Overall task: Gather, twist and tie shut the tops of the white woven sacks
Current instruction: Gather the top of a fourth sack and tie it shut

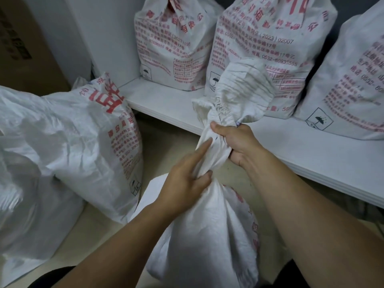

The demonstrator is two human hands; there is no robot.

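- The sack [207,235] being closed stands on the floor in the near middle, its neck gathered into a tight rope and its loose top fanning out above the fists
- The right hand [236,142] is clenched round the upper neck; the left hand [187,175] clasps the neck lower down with the thumb hooked round it and the forefinger lying straight along the cloth, its other fingers hidden behind
- The woven cloth looks slick, so if either grip eases, the twist would likely spring back and the mouth would open
- No cord or tie is in sight, so a knot made from the top alone might slip
- A hard pull to the right could tip the sack over
- The floor [170,146] is pale and smooth; a low white ledge [291,154] runs along the far right, carrying three printed sacks [172,48]
- Another sack [93,142] slumps at the left, and a brown box [20,48] stands in the far left corner
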